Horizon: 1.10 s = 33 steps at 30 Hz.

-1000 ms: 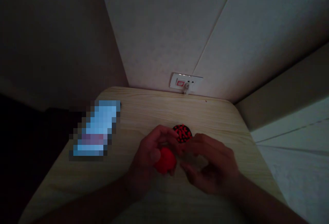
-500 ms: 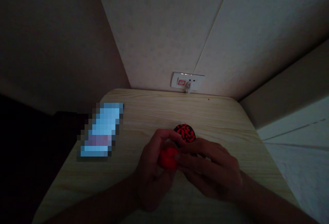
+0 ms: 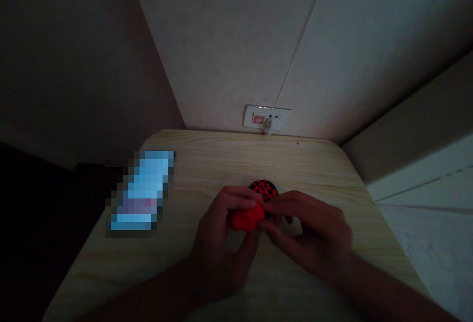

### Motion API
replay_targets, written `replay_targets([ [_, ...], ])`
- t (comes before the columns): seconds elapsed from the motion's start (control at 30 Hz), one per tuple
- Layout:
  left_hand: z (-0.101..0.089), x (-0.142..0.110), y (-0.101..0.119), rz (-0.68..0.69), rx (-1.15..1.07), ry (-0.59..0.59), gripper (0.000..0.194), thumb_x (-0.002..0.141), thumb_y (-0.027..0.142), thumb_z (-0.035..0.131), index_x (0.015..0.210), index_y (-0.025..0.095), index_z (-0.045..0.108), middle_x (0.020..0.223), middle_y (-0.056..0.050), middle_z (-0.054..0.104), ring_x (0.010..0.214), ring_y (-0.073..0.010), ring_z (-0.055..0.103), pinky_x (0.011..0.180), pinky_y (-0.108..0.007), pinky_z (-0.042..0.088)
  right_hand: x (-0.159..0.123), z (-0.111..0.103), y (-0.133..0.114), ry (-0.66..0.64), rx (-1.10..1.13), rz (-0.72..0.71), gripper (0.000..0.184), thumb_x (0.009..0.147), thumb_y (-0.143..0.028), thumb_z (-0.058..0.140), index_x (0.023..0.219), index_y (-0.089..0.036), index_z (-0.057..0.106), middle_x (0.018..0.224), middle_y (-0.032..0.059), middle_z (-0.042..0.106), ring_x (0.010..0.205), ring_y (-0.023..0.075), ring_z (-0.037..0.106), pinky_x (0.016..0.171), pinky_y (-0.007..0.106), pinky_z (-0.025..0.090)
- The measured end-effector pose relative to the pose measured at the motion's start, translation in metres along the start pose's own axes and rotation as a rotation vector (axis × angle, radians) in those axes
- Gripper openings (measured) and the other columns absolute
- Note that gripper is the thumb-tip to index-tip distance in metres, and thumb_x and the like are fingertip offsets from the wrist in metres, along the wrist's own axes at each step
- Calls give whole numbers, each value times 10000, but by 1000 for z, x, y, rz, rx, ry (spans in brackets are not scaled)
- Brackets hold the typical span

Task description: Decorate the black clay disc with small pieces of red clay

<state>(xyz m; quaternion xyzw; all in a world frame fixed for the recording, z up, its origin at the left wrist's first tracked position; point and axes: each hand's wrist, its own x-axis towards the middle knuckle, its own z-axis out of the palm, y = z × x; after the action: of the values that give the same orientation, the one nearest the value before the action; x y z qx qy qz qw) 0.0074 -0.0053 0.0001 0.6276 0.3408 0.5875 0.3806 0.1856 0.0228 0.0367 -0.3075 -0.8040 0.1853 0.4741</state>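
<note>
A soft-looking lump of red modelling clay is held above the wooden table. My left hand curls round it from the left, fingers over the top and thumb below. From the other side, my right hand pinches the lump's right edge between thumb and fingertips. Just behind the hands lies a round black disc covered with small red pieces. My fingers hide the disc's near part.
A lit phone, blurred into blocks, lies at the left of the wooden table. On the wall behind is a socket plate with a plug in it. A tiny red speck lies near the back edge.
The clay lump has turned in my hands and shows a longer shape. My left fingers now lie over its top, and my right fingers have shifted to its right edge.
</note>
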Motion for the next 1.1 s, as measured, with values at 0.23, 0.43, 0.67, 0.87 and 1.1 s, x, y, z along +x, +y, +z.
replay_targets([
  [0.23, 2, -4, 0, -17, -9, 19, 315, 882, 37, 651, 1088, 244, 533, 1207, -60, 548, 1098, -211, 609, 948, -366, 515, -4, 5, -3, 26, 42, 22, 241, 789, -94, 813, 1011, -169, 754, 865, 56, 811, 749, 150, 769, 675, 219, 632],
  [0.43, 2, -2, 0, -70, -15, 1, 310, 895, 49, 647, 1095, 256, 531, 1192, -55, 569, 1084, -211, 619, 931, -362, 513, -2, 4, 0, -12, 58, 8, 164, 813, -83, 784, 962, -145, 757, 833, 59, 796, 699, 124, 737, 657, 202, 611],
  [0.67, 0, -2, 0, -121, -17, -20, 341, 900, 80, 650, 1160, 271, 540, 1196, -47, 600, 1101, -195, 608, 972, -322, 501, -1, 0, 2, -31, -46, -148, 180, 835, -56, 755, 998, -126, 726, 807, 74, 785, 710, 157, 735, 668, 259, 624],
  [0.87, -5, 1, 6, -126, 100, -66, 395, 901, 117, 639, 1246, 280, 540, 1150, -13, 663, 1069, -165, 643, 939, -243, 519, -1, 2, 0, 0, -17, -84, 203, 827, -51, 735, 1015, -125, 710, 781, 62, 759, 688, 150, 714, 638, 256, 612],
  [1.1, -8, 6, 9, -124, 211, -59, 353, 860, 147, 621, 1182, 277, 559, 1042, 19, 690, 935, -151, 670, 826, -222, 547, -2, -3, 4, -69, -97, -205, 189, 865, -42, 726, 1052, -60, 751, 949, 137, 768, 850, 166, 727, 743, 255, 631],
])
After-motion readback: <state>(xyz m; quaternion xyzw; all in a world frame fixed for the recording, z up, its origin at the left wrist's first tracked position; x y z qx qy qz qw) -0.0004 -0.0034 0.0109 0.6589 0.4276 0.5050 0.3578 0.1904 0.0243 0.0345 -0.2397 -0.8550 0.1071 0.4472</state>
